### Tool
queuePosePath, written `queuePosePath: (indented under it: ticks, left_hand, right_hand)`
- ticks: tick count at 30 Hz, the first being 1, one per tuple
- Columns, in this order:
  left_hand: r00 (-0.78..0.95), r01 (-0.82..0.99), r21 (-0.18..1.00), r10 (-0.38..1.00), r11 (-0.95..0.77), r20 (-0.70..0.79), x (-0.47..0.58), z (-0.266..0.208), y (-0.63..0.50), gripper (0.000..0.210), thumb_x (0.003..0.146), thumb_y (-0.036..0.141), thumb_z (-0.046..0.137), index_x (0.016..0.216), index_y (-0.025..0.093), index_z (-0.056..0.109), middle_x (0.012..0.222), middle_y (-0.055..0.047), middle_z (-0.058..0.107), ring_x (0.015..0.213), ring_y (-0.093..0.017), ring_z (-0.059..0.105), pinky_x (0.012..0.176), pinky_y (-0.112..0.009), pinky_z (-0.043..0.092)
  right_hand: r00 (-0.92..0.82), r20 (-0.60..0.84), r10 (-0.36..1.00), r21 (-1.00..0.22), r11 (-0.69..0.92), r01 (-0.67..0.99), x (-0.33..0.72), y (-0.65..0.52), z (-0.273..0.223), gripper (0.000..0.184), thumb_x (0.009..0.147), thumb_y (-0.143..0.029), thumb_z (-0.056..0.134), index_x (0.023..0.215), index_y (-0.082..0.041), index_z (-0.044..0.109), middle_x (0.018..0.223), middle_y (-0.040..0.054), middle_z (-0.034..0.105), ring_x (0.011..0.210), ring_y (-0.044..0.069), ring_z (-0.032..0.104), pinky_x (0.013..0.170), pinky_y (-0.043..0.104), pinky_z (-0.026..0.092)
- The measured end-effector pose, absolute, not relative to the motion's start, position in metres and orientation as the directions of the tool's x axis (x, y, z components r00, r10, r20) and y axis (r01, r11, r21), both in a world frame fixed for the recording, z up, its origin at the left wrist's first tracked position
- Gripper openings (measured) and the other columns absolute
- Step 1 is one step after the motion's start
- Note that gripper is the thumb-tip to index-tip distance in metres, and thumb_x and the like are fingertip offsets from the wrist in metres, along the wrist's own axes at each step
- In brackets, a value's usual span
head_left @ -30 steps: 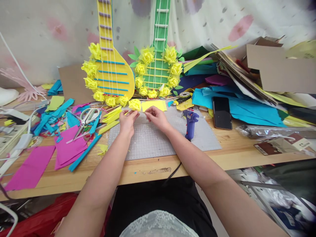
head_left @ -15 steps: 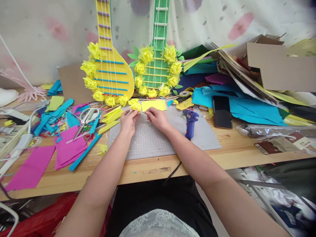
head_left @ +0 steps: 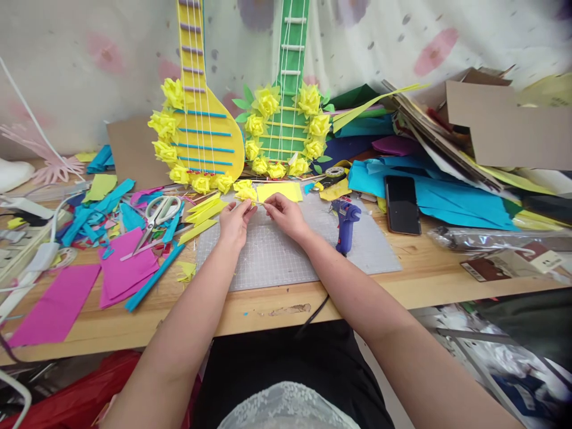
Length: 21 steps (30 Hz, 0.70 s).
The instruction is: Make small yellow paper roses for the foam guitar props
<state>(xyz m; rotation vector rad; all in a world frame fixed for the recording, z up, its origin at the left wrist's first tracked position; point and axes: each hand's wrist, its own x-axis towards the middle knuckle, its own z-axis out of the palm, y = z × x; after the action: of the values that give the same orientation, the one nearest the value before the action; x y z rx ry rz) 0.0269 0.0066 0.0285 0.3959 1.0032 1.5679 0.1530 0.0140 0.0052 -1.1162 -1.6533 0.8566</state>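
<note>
Both of my hands are over the grey cutting mat (head_left: 277, 262), with their fingertips close together. A thin pale stick (head_left: 259, 204) spans the short space between them. My left hand (head_left: 235, 223) pinches its left end, close beside a yellow paper flower (head_left: 245, 189); whether the fingers touch the flower is unclear. My right hand (head_left: 286, 213) pinches the stick's other end between thumb and forefinger. Just behind the hands lies a yellow paper sheet (head_left: 280, 192). Cut yellow strips (head_left: 201, 217) are spread left of my left hand.
A blue glue gun (head_left: 346, 223) stands on the mat's right side, near a phone (head_left: 402, 204). Scissors (head_left: 156, 220) and pink paper (head_left: 127, 268) lie among scraps at left. Behind, a yellow paper lute (head_left: 210, 137) and a green one (head_left: 286, 125) stand upright.
The view has shifted very slightly. My hands keep nearly the same pose, with the fingertips a little closer along the stick.
</note>
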Motion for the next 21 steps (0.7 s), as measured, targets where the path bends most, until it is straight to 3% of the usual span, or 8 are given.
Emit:
queuePosePath:
  ticks: [8, 21]
  left_hand:
    - [-0.194, -0.74, 0.658, 0.894, 0.137, -0.404, 0.0248, 0.0287, 0.0059, 0.012, 0.07, 0.0, 0.056, 0.064, 0.01, 0.053, 0.06, 0.0, 0.058, 0.058, -0.005, 0.058, 0.066, -0.018, 0.052]
    - [-0.3, -0.654, 0.752, 0.886, 0.079, -0.353, 0.0242, 0.0287, 0.0072, 0.012, 0.068, 0.004, 0.061, 0.074, 0.011, 0.053, 0.061, 0.0, 0.06, 0.056, -0.006, 0.058, 0.061, -0.02, 0.051]
  right_hand:
    - [-0.174, 0.302, 0.937, -0.873, 0.346, 0.345, 0.1522, 0.0089, 0.0108, 0.015, 0.079, -0.033, 0.047, 0.076, -0.019, 0.051, 0.063, -0.003, 0.056, 0.058, 0.009, 0.05, 0.061, 0.023, 0.039]
    - [-0.21, 0.291, 0.933, -0.864, 0.351, 0.361, 0.1528, 0.0078, 0.0132, 0.015, 0.08, -0.03, 0.046, 0.072, -0.018, 0.05, 0.061, -0.003, 0.055, 0.057, 0.009, 0.048, 0.059, 0.022, 0.037]
